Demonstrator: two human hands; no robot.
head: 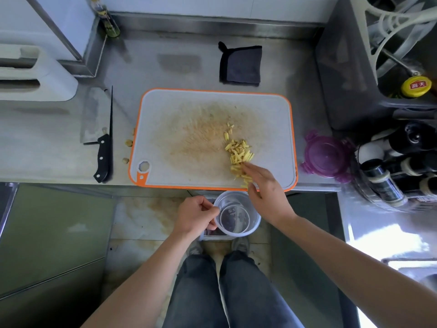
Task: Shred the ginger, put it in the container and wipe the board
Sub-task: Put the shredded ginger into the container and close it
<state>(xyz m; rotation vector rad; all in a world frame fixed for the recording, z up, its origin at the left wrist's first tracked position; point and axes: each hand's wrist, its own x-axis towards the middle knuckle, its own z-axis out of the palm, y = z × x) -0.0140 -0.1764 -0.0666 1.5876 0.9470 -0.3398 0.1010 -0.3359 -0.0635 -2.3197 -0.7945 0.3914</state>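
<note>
on the desk (47, 143), in the head view, the white board (165, 110) with an orange rim lies in the middle, stained yellowish. the shredded ginger (238, 152) is in a small heap on the board's right near part. the right hand (267, 192), fingers stretched and loose, touches the near end of this heap. just below the desk's front edge, the left hand (196, 215) pinches the rim of the clear round container (236, 214), mouth up. a cleaver (99, 129) lies left of the board, a dark folded cloth (240, 63) behind it, a purple lid (326, 156) at its right.
</note>
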